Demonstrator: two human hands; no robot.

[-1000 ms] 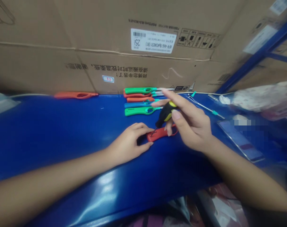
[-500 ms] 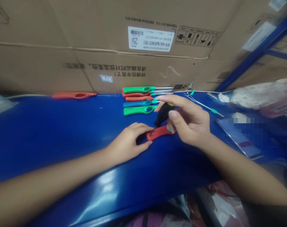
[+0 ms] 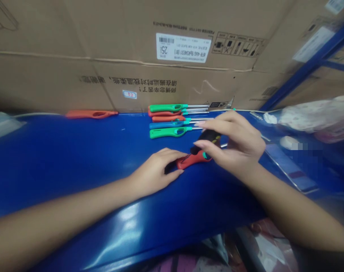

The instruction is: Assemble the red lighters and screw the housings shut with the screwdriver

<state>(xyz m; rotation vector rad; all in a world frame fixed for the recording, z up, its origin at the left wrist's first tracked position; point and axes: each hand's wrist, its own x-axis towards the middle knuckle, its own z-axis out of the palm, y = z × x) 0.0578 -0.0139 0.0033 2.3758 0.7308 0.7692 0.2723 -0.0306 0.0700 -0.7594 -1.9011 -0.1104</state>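
Observation:
My left hand (image 3: pixel 157 170) grips the left end of a red lighter (image 3: pixel 190 159) lying on the blue table (image 3: pixel 104 151), thumb and fingers around its handle. In my right hand (image 3: pixel 237 143) is a black screwdriver (image 3: pixel 206 140) with yellow marks, tilted, its lower end over the red handle. The screwdriver's tip is hard to make out. Behind the hands several lighters are lined up side by side, among them a green one (image 3: pixel 165 133) and a blue one (image 3: pixel 165 124), their metal tubes pointing right.
An orange lighter handle (image 3: pixel 87 114) lies at the back left. Cardboard (image 3: pixel 75 83) stands along the back edge. To the right are a phone (image 3: pixel 292 168), a white object (image 3: pixel 289 142) and a patterned bag (image 3: pixel 308 113). A plastic bag (image 3: pixel 4 124) sits at far left.
My right hand has moved a little right and its fingers have shifted on the screwdriver, which leans over more. My left hand still grips the red lighter. The view has shifted slightly.

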